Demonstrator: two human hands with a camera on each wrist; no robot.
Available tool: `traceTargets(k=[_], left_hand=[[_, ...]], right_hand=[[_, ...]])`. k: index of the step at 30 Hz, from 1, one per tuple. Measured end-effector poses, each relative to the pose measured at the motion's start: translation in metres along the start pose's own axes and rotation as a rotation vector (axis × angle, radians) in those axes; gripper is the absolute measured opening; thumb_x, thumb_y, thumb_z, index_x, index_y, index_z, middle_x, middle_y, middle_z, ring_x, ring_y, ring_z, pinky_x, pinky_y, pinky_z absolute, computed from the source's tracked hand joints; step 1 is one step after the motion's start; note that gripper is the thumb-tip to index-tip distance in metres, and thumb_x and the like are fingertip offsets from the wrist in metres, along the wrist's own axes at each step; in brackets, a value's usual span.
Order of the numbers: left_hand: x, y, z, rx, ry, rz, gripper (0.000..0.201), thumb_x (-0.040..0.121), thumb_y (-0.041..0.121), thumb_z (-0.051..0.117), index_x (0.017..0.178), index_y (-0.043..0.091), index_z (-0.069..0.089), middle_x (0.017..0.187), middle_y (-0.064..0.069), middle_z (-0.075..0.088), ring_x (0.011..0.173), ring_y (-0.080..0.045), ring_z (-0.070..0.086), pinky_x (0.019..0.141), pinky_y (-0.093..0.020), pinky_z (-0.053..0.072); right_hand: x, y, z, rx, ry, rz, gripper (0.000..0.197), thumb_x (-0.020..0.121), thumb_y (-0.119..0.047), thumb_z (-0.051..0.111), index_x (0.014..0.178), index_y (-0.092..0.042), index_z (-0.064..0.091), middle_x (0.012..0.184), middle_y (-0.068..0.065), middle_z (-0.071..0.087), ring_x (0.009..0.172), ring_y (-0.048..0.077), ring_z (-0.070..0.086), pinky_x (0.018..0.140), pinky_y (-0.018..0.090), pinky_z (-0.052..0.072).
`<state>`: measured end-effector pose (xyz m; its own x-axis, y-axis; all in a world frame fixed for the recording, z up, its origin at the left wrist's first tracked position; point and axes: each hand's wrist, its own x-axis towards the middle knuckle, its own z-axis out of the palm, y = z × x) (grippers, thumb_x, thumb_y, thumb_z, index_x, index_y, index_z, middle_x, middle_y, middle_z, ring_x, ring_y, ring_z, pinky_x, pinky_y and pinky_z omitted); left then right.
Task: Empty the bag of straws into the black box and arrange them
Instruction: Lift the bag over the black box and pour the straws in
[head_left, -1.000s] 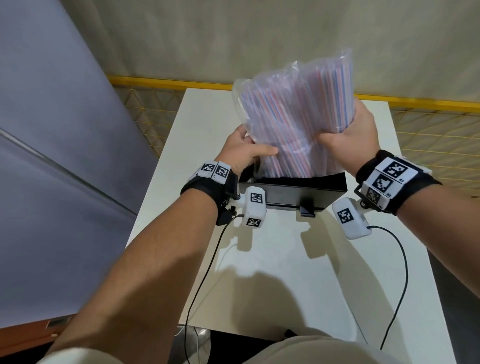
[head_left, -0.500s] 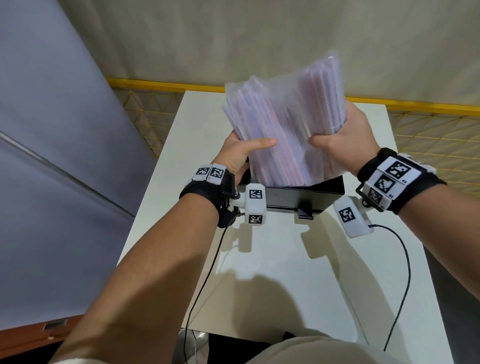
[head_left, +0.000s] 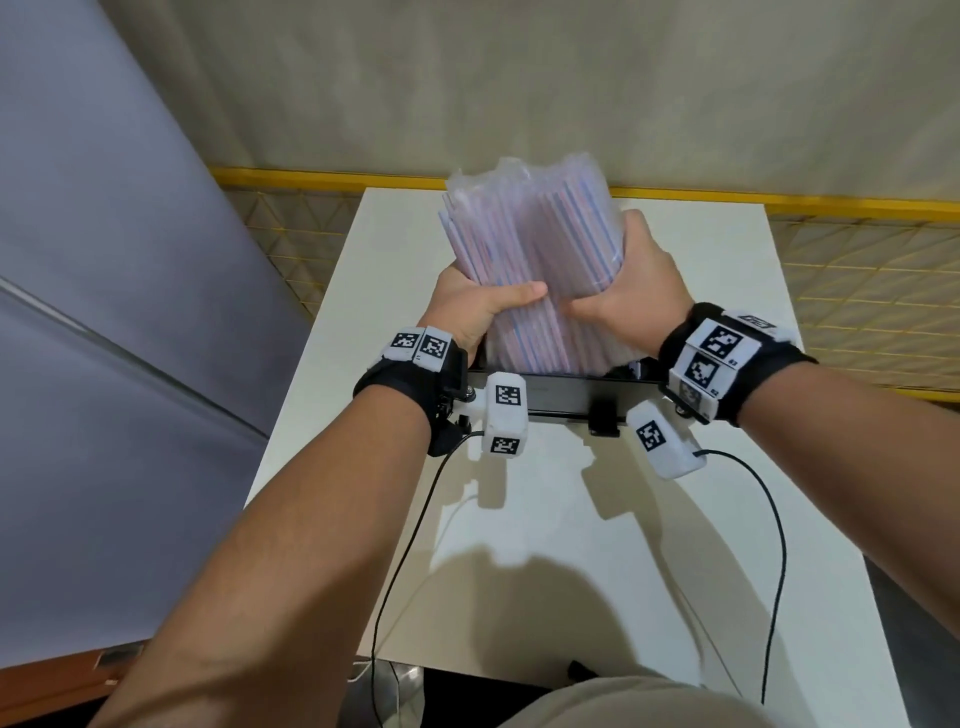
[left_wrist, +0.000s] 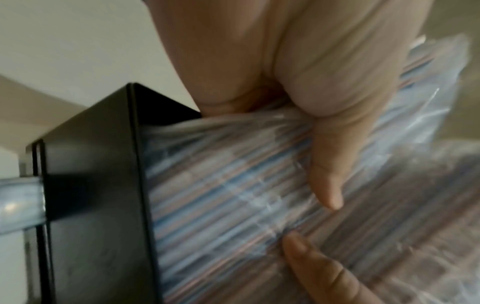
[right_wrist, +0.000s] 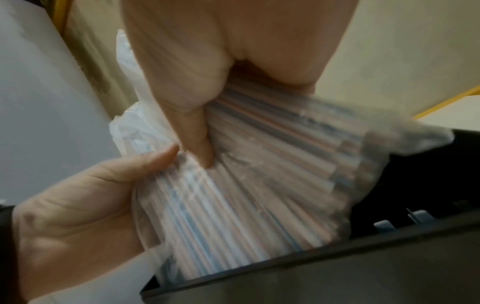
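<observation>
Gripping closer together, both hands (head_left: 467, 306) (head_left: 639, 296) lowered bag (head_left: 535, 260) into box (head_left: 571, 395)

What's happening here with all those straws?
A person is holding a clear bag of straws upright with both hands, the left hand and the right hand gripping its sides. The bag's lower end sits in the open top of a black box on a white table. The straws are still inside the bag, so the emptying isn't done yet.
</observation>
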<state>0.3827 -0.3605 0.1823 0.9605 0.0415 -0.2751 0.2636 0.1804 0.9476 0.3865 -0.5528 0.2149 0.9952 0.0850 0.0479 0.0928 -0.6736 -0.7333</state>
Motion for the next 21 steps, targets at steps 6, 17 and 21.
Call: traceTargets(k=[6,17,21], left_hand=[[0.000,-0.003,-0.016,0.082,0.068,-0.040,0.059,0.059,0.003,0.093,0.113,-0.001,0.071,0.107,-0.016,0.079,0.100,-0.031,0.077,0.093,-0.045,0.060],[-0.002,-0.010,-0.017,0.054,0.100,0.007,0.039,0.065,-0.006,0.089,0.099,0.009,0.076,0.106,-0.015,0.079,0.100,-0.031,0.077,0.094,-0.047,0.061],[0.002,-0.007,-0.015,0.054,0.104,0.057,0.061,0.046,0.005,0.096,0.103,0.008,0.075,0.107,-0.017,0.078,0.104,-0.036,0.075,0.095,-0.056,0.059]], right_hand=[[-0.008,-0.004,-0.007,0.011,0.079,-0.025,0.059,0.071,-0.011,0.072,0.125,-0.021,0.050,0.101,0.007,0.063,0.088,0.027,0.062,0.073,0.035,0.054],[-0.012,-0.002,-0.004,-0.071,0.024,-0.095,0.052,0.076,-0.014,0.070,0.121,-0.023,0.048,0.095,0.003,0.062,0.083,0.028,0.062,0.070,0.038,0.054],[-0.013,0.003,-0.005,-0.161,0.001,-0.148,0.047,0.080,-0.017,0.068,0.121,-0.024,0.047,0.092,0.001,0.061,0.081,0.028,0.061,0.069,0.035,0.051]])
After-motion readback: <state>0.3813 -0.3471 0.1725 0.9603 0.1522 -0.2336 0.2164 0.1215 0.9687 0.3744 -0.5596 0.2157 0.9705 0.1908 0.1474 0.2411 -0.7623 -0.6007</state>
